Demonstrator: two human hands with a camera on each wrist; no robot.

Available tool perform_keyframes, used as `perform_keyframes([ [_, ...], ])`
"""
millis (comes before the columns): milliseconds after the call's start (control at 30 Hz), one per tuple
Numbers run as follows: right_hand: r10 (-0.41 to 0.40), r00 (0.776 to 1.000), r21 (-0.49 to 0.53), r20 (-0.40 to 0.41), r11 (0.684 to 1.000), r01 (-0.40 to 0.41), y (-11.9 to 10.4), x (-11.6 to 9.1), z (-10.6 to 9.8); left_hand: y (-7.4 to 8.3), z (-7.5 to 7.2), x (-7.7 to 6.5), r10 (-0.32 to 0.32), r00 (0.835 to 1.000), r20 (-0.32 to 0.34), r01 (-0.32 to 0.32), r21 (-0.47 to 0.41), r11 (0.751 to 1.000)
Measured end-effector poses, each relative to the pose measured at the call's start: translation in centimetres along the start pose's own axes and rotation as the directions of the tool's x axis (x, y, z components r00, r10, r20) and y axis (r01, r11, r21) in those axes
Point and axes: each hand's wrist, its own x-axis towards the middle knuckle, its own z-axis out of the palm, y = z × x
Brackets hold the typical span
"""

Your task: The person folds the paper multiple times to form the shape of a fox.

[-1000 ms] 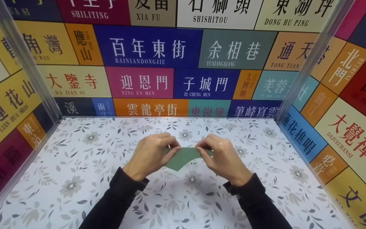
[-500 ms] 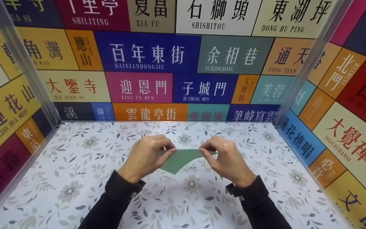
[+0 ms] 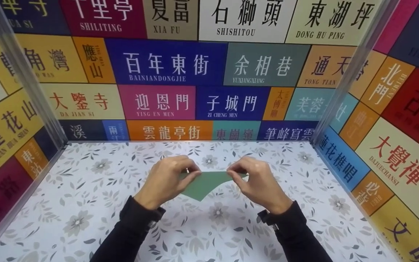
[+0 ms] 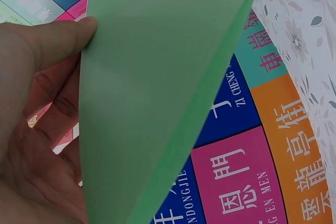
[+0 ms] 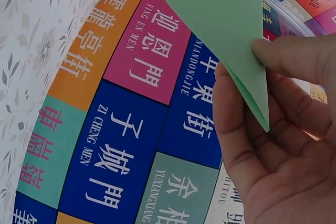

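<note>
A folded sheet of green paper (image 3: 203,183) is stretched between both hands over the tabletop, its straight folded edge on top and a corner pointing down. My left hand (image 3: 167,181) pinches the top edge near its left part, thumb (image 4: 63,38) flat on the near face in the left wrist view. On the other side, my right hand (image 3: 260,182) pinches the same edge toward its right end. In the right wrist view the green paper (image 5: 226,30) narrows to a pointed corner inside the right fingers, with two layers slightly apart there.
The table (image 3: 96,225) wears a white cover with grey flowers and leaves. Behind it stands a back wall (image 3: 166,62) of coloured panels with Chinese characters, and similar panels line both sides. Clear strips (image 3: 36,80) run along the left corner.
Both hands have moved slightly apart along the paper's top edge, so more of the green paper shows between them. In the last half second they hold nearly still.
</note>
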Motion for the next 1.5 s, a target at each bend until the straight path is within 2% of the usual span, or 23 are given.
perform_keyframes([
  [233, 0.001, 0.999, -0.016, -0.032, 1.000, -0.001, 0.9, -0.3, -0.8, -0.7, -0.6, -0.3, -0.008, 0.999, -0.043, 0.009, 0.026, 1.000],
  [500, 0.004, 0.999, -0.057, -0.043, 0.998, -0.007, 1.3, -0.3, -1.6, -1.0, -1.3, -0.4, -0.022, 0.999, -0.046, 0.023, 0.029, 0.999],
  [667, 0.030, 0.995, -0.101, -0.091, 0.994, -0.039, 1.8, -0.5, -2.3, -1.6, -1.9, -0.6, -0.023, 0.996, -0.082, 0.028, 0.058, 0.998],
  [800, 0.031, 0.991, -0.098, -0.128, 0.994, -0.043, 2.0, -0.4, -2.7, -1.8, -2.2, -0.6, -0.028, 0.996, -0.080, 0.033, 0.062, 0.998],
  [1000, 0.000, 0.990, -0.090, -0.142, 0.996, -0.013, 1.6, 0.0, -2.5, -1.5, -1.7, -0.2, -0.045, 0.997, -0.059, 0.048, 0.060, 0.997],
  [1200, -0.041, 0.989, -0.088, -0.144, 0.996, 0.028, 0.6, 0.1, -2.0, -0.8, -0.9, -0.3, -0.026, 0.999, -0.037, 0.029, 0.093, 0.995],
  [1500, -0.066, 0.995, -0.080, -0.069, 0.995, 0.061, -0.4, 0.0, -0.6, 0.2, 0.3, -0.4, 0.018, 1.000, -0.025, -0.016, 0.097, 0.995],
])
